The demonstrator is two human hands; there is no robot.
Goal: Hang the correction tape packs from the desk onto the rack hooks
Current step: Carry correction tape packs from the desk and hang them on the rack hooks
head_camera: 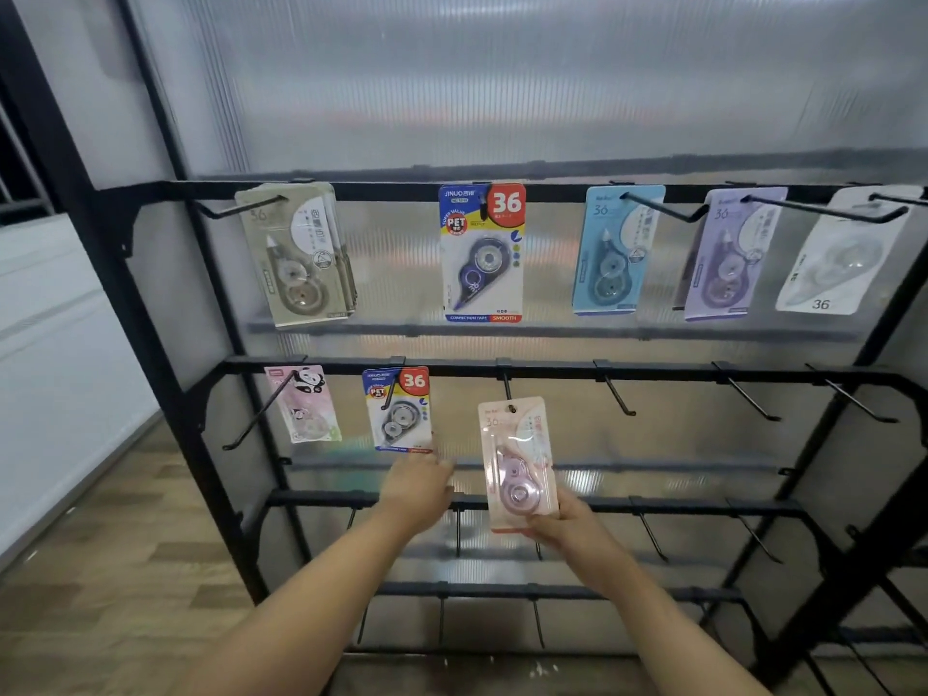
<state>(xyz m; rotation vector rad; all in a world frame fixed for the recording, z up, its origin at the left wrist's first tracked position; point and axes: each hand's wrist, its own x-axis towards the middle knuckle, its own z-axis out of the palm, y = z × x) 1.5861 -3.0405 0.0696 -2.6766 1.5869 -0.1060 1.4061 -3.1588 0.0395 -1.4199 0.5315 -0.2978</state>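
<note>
The top blue pack reads "JINUO", "36", "SUPER VALUE", "PET", "CORRECTION TAPE", "SMOOTH"; the lower blue pack shows "36" and "PET"; the white pack shows "36".

A person's right hand grips the bottom of a pink pack, its hole at the tip of a second-row hook on a black rack. The left hand reaches, fingers loose, just below a blue pack. Five packs hang along the top row; a panda pack hangs second-row left.
</note>
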